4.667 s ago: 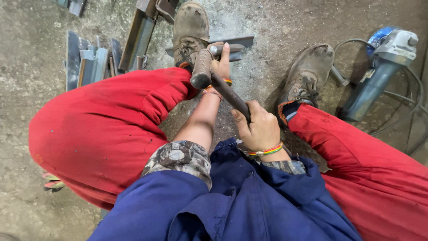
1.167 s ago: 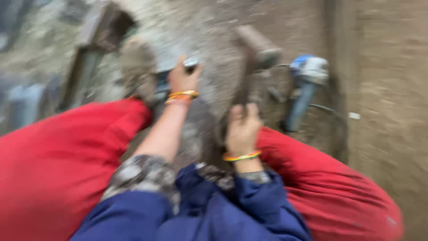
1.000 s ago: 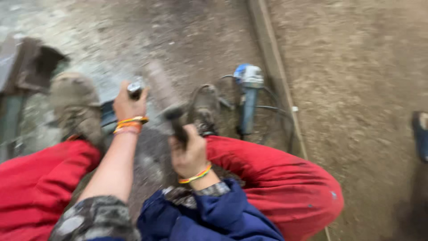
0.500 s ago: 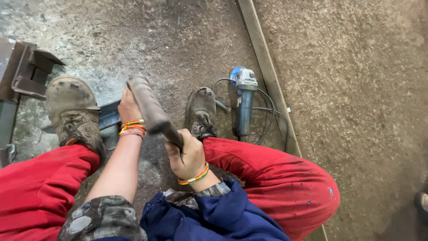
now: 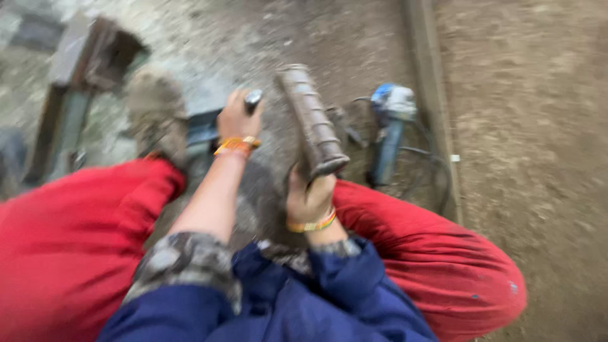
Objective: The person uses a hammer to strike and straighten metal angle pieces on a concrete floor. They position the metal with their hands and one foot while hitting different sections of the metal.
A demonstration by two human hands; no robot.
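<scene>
The picture is blurred by motion. My right hand (image 5: 310, 196) is closed on the handle of a heavy hammer (image 5: 311, 120), whose long grey head is raised towards the camera. My left hand (image 5: 235, 117) grips a short metal punch (image 5: 253, 97) and holds it upright on a flat metal piece (image 5: 202, 130). That piece lies on the ground beside my left boot (image 5: 155, 111). I crouch in red trousers with both knees spread, and both wrists wear orange and yellow bands.
A blue and grey angle grinder (image 5: 391, 123) with its cable lies on the ground right of the hammer. A long metal strip (image 5: 430, 95) runs up the floor beside it. Open steel channel sections (image 5: 88, 63) lie at the upper left.
The hammer head, resting at the punch 4.7 s ago, is now lifted high. My left hand has stayed on the punch. The view has swung and blurred.
</scene>
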